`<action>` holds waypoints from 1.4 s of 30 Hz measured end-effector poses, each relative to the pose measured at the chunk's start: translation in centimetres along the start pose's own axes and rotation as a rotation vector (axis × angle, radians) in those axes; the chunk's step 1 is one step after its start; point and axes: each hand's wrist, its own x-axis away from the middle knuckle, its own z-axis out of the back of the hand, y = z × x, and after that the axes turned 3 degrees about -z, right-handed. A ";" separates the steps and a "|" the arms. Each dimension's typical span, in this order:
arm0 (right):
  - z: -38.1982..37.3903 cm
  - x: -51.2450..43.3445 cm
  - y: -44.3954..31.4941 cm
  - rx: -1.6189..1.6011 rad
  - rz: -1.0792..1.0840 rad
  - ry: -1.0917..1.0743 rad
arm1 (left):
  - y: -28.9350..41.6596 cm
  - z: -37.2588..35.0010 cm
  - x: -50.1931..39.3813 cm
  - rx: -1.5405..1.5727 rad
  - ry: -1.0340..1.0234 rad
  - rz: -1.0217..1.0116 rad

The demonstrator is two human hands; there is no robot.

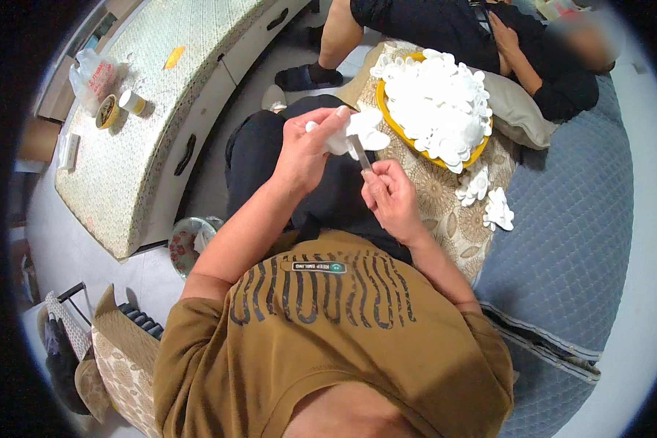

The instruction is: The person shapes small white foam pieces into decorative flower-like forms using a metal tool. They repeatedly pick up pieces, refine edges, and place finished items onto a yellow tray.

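My left hand grips a white flower-shaped piece over my lap, its petals spreading to the right of the fingers. A narrow flat strip-like tool, greyish and partly see-through, is pinched in my right hand; its upper end meets the piece's lower edge. What the piece is made of, I cannot tell. Just to the right, a yellow basket is heaped with similar white pieces. Two small clusters lie outside it, one white cluster nearer the basket and another white cluster lower right.
A patterned cloth lies under the basket on a blue quilted seat. Another person reclines behind a cushion. Leftward, a covered table holds a plastic bag, a bowl and a white container. A bin stands below.
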 end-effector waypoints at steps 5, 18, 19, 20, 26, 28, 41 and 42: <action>-0.4 -0.7 -1.0 -0.242 -0.029 -0.001 | 0.8 0.6 -0.7 -0.053 -0.052 0.075; 1.5 0.6 -1.9 -0.175 -0.098 -0.017 | -0.3 1.6 -1.2 0.141 -0.052 -0.005; 1.8 0.8 -1.8 -0.153 -0.114 -0.029 | -0.2 1.6 -1.3 0.138 -0.053 0.009; 2.0 0.8 -1.8 -0.132 -0.131 -0.041 | 0.1 1.6 -1.4 0.134 -0.054 0.023; 1.4 0.9 -2.1 -0.172 -0.130 -0.039 | -0.9 0.8 -0.9 0.062 -0.080 0.037; 0.8 0.9 -1.8 -0.202 -0.105 0.002 | -1.0 0.5 -0.6 0.068 -0.060 0.010; 3.8 0.8 -1.9 0.037 -0.187 -0.165 | 0.9 1.8 -1.5 -0.241 -0.144 0.126; 4.0 0.8 -3.2 0.049 -0.250 -0.204 | 1.2 2.1 -1.8 -0.312 -0.194 0.156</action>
